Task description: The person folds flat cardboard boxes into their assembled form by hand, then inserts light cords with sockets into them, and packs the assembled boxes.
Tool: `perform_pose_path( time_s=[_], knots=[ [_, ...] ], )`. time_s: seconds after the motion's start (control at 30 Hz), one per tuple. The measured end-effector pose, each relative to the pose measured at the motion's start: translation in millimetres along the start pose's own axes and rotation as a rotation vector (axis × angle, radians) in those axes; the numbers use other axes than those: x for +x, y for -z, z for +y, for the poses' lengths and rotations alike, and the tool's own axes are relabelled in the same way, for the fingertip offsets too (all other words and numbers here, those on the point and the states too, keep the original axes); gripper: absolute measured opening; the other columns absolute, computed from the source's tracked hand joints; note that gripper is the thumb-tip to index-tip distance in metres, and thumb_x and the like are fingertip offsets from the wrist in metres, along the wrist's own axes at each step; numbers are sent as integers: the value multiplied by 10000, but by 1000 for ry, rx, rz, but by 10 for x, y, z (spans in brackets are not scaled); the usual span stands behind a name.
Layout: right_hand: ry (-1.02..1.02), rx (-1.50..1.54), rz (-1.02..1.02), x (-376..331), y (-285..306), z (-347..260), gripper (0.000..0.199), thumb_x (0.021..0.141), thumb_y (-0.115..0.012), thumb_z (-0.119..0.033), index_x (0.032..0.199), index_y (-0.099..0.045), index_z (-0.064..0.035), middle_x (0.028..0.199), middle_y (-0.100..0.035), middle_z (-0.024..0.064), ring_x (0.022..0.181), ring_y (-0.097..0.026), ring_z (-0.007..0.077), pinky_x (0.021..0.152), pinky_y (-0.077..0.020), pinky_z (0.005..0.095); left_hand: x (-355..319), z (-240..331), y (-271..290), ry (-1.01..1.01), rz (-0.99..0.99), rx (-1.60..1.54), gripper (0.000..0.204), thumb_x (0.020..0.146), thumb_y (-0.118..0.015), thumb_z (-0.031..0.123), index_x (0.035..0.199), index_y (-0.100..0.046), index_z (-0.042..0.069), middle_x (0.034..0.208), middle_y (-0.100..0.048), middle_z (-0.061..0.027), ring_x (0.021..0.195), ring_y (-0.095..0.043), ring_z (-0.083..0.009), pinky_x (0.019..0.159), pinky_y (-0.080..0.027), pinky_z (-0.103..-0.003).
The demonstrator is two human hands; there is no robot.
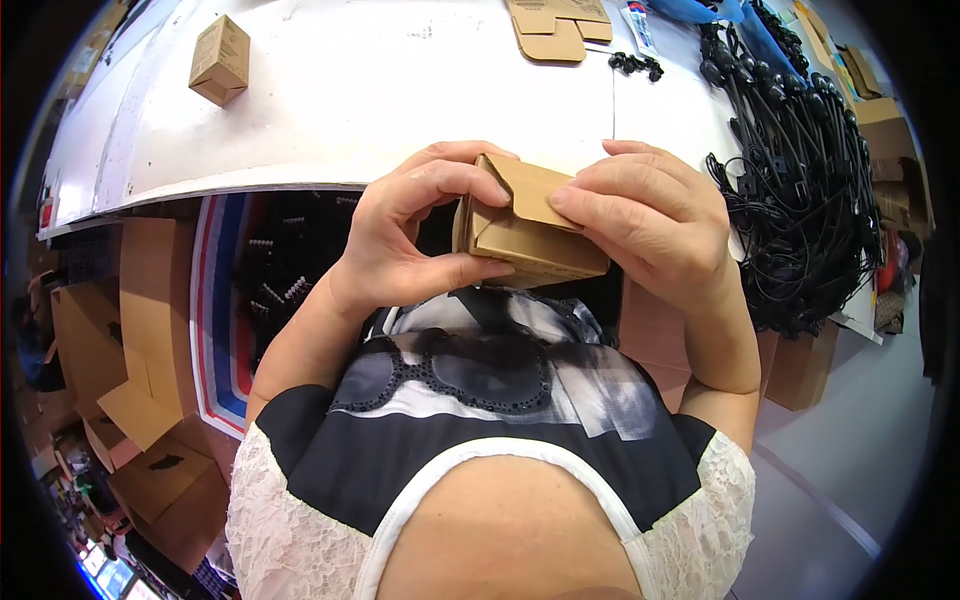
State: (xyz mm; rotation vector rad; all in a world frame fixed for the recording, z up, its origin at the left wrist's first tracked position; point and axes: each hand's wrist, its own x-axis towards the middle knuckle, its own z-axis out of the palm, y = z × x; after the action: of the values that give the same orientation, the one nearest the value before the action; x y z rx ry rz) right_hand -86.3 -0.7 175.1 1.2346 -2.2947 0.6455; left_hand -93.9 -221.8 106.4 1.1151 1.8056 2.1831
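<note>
A small brown cardboard box [540, 245] is held between my two hands, just in front of the table edge. My left hand [415, 225] grips its left end, thumb along the near side and fingers over the far side. With my right hand [650, 215] I pinch the lid flap at the right, the thumb and fingertips pressed on the cardboard. The flap is partly raised, with a gap along its edge. What lies inside the box cannot be made out.
Another brown box [220, 60] stands at the far left of the white table [340, 100]. Flat cardboard blanks [555, 30], a tube [640, 28] and small black pieces [636, 67] lie farther back. Bundled black cables [800, 180] fill the right side. Large open cartons [155, 330] stand at the left.
</note>
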Motion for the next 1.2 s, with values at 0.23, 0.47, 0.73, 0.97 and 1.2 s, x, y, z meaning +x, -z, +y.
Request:
perform_pose_path(
  time_s=[0.23, 0.47, 0.73, 0.97, 1.2],
  knots=[
    [35, -111, 157, -78, -99, 19, 335, 601, -648, -69, 935, -676, -73, 849, -654, 65, 694, -633, 182, 605, -517, 273, 11, 17, -29, 12, 6, 27, 421, 618, -728, -45, 994, -544, -4, 1129, -476, -116, 1040, -521, -178, 909, -437, -294],
    [-121, -40, 27, -23, -49, -76, 271, 664, -682, -28, 934, -666, -45, 841, -655, 96, 718, -640, 205, 634, -508, 260, -5, -17, -20, 29, 52, 65, 378, 620, -730, -23, 962, -578, 28, 1113, -487, -108, 1021, -531, -187, 876, -452, -291],
    [-520, 508, 32, 19, -80, 42, 129, 703, -685, 13, 830, -663, 4, 834, -663, 78, 785, -627, 135, 726, -488, 238, 36, -38, 33, -19, 4, 273, 340, 582, -733, -3, 888, -631, 103, 1085, -509, -111, 977, -534, -227, 833, -445, -314],
    [-459, 497, -65, 49, -56, 130, 123, 675, -690, 30, 786, -665, -16, 812, -659, 67, 770, -617, 145, 689, -493, 243, 56, -87, 58, -34, -18, 214, 332, 581, -734, -8, 876, -630, 104, 1075, -508, -105, 965, -531, -219, 842, -440, -311],
    [-205, 213, -160, 109, -42, 167, 93, 660, -701, -22, 737, -663, -58, 798, -656, 25, 749, -603, 195, 650, -492, 280, 81, -113, 86, 6, -27, 178, 299, 596, -725, -11, 860, -630, 93, 1061, -514, -107, 963, -528, -212, 848, -432, -309]
  ],
)
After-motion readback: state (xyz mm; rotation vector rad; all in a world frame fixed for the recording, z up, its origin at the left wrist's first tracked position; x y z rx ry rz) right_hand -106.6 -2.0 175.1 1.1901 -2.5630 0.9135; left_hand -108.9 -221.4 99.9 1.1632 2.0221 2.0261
